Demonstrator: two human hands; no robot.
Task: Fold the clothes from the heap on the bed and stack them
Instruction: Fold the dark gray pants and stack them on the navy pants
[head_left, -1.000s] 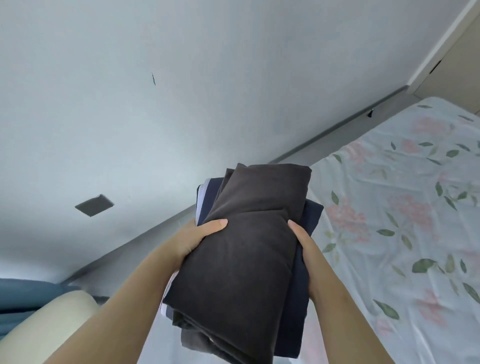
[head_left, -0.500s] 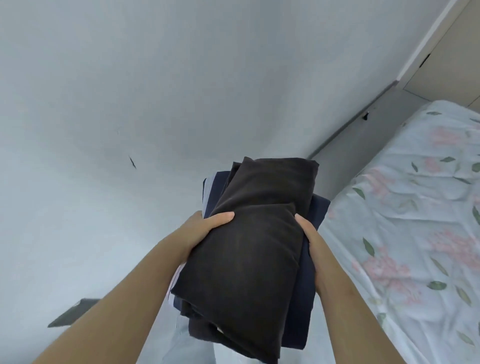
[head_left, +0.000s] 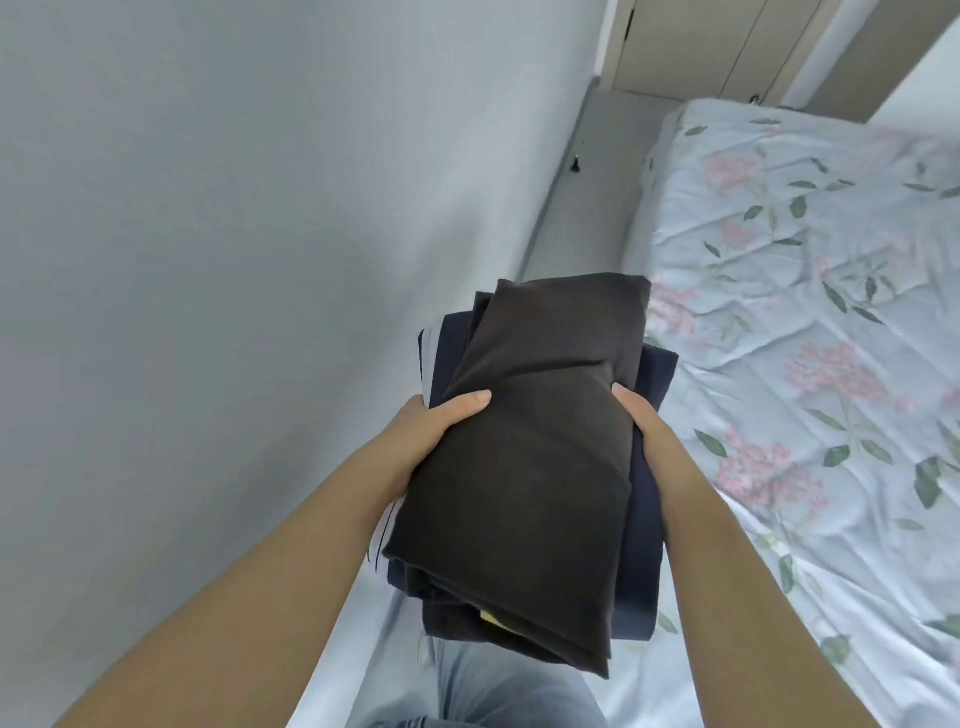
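Stack of folded clothes (head_left: 524, 467) has been swung toward bed (head_left: 805, 312); more sheet is seen. It is held in the air beside the bed edge, gripped by left hand (head_left: 441, 431) and right hand (head_left: 644, 421), thumbs pressed on top, fingers hidden beneath. Judged soft, floppy, light; best supported underneath at both sides.

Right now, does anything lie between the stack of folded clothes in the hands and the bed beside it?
Nothing visible does. The left hand and right hand grip the stack, and the visible part of the bed to its right is bare.
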